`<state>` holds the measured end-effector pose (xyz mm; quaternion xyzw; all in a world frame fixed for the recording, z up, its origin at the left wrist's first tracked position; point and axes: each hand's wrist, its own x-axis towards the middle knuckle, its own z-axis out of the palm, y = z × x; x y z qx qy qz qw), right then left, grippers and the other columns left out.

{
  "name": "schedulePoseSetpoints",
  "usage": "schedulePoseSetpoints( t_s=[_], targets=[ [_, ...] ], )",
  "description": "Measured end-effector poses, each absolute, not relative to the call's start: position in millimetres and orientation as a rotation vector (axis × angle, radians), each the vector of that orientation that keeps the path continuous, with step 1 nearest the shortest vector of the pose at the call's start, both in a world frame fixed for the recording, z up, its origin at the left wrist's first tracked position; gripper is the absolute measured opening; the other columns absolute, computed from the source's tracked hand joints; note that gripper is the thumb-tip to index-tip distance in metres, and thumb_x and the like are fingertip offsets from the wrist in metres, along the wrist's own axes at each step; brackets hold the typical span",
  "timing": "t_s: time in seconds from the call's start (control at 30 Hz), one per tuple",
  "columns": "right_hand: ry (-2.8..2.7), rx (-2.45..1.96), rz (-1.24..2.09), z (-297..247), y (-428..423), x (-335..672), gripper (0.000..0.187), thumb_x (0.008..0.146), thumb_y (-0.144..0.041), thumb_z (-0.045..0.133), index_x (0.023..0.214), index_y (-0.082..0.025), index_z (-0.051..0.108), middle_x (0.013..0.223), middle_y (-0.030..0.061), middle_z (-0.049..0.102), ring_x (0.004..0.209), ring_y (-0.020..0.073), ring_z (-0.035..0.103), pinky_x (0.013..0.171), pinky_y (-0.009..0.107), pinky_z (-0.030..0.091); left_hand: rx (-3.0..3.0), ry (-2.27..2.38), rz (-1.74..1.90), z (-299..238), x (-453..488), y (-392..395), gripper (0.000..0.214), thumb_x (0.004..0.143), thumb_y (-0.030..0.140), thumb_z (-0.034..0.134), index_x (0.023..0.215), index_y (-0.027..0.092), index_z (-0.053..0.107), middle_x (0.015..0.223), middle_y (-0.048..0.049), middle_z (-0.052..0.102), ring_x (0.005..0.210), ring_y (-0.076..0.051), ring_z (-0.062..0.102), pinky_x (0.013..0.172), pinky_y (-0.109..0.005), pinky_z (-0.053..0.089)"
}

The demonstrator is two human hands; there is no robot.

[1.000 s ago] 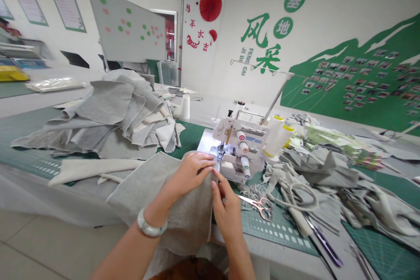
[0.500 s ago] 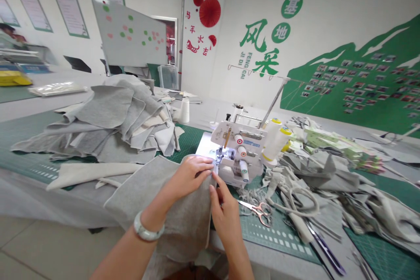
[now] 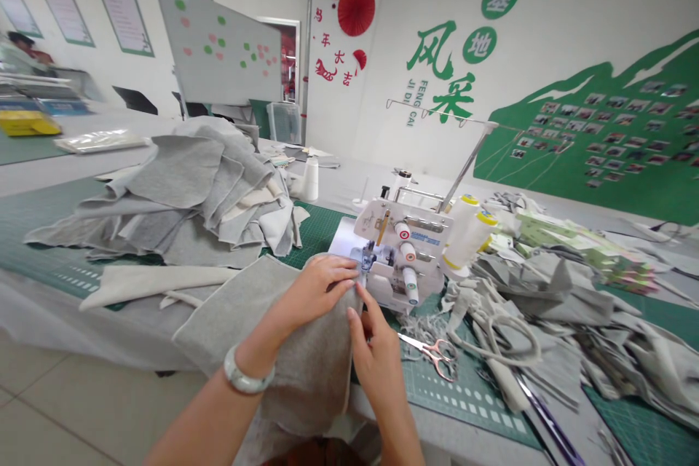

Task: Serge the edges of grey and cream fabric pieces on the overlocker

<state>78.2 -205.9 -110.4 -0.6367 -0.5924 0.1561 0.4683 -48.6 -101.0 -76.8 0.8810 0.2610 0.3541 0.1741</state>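
Note:
A white overlock sewing machine [image 3: 401, 244] stands before me with its needle area lit. A grey fabric piece [image 3: 234, 317] runs up to the presser foot and hangs over the table's front edge. My left hand [image 3: 320, 287], a pale bangle on its wrist, lies on the fabric with fingers stretched toward the foot. My right hand [image 3: 374, 342] pinches the fabric's right edge between thumb and forefinger, just below the foot. The left fingertips hide part of the seam. Small scissors [image 3: 434, 355] with pinkish handles lie right of my right hand.
A heap of grey fabric pieces [image 3: 186, 189] is on the left. Thread cones [image 3: 464, 240] stand behind the machine. Fabric scraps [image 3: 546, 291] and dark-handled scissors [image 3: 551, 426] lie right on green cutting mats [image 3: 470, 400]. A person [image 3: 25, 54] sits far left.
The whole view has shifted slightly, moving the machine and wall a little rightward in the picture. Both hands stay on the fabric at the machine in nearly the same pose.

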Motion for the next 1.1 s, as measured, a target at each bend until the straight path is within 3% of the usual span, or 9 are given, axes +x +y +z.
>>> schedulePoseSetpoints(
  t_s=[0.2, 0.4, 0.77, 1.0, 1.1],
  targets=[
    [-1.451, -1.548, 0.393, -110, -206, 78, 0.045, 0.094, -0.036, 0.041, 0.134, -0.017, 0.051, 0.074, 0.0022, 0.066, 0.061, 0.0161, 0.060, 0.057, 0.024, 0.045, 2.503, 0.731, 0.994, -80, -47, -93, 0.024, 0.089, 0.022, 0.055, 0.108, 0.022, 0.069, 0.119, -0.0055, 0.066, 0.113, -0.021, 0.059, 0.101, -0.039, 0.042],
    [-1.430, -1.473, 0.370, -113, -208, 78, 0.041, 0.095, -0.032, 0.038, 0.129, -0.018, 0.056, 0.106, 0.0087, 0.069, 0.078, 0.0170, 0.065, 0.074, 0.027, 0.050, 2.529, 0.700, 0.992, -79, -45, -88, 0.026, 0.089, 0.022, 0.054, 0.110, 0.019, 0.069, 0.119, -0.0079, 0.066, 0.113, -0.021, 0.059, 0.101, -0.039, 0.043],
    [-1.381, -1.548, 0.393, -116, -206, 75, 0.043, 0.093, -0.033, 0.041, 0.130, -0.014, 0.054, 0.081, 0.0046, 0.068, 0.065, 0.0152, 0.059, 0.063, 0.025, 0.046, 2.606, 0.704, 0.889, -78, -41, -76, 0.031, 0.090, 0.023, 0.050, 0.116, 0.016, 0.065, 0.123, -0.0095, 0.063, 0.118, -0.021, 0.055, 0.105, -0.037, 0.041],
    [-1.370, -1.515, 0.343, -113, -203, 76, 0.043, 0.092, -0.033, 0.043, 0.130, -0.019, 0.056, 0.090, 0.0061, 0.072, 0.075, 0.0182, 0.066, 0.067, 0.027, 0.051, 2.651, 1.011, 1.043, -73, -49, -119, 0.031, 0.095, 0.027, 0.042, 0.115, 0.019, 0.064, 0.118, -0.0079, 0.065, 0.111, -0.022, 0.057, 0.098, -0.041, 0.043],
    [-1.375, -1.508, 0.342, -115, -201, 76, 0.043, 0.092, -0.032, 0.043, 0.131, -0.019, 0.056, 0.098, 0.0071, 0.072, 0.084, 0.0197, 0.068, 0.073, 0.029, 0.053, 2.626, 1.043, 0.968, -80, -51, -125, 0.034, 0.097, 0.029, 0.038, 0.118, 0.019, 0.062, 0.126, -0.0079, 0.061, 0.118, -0.022, 0.053, 0.102, -0.043, 0.040]
  ],
)
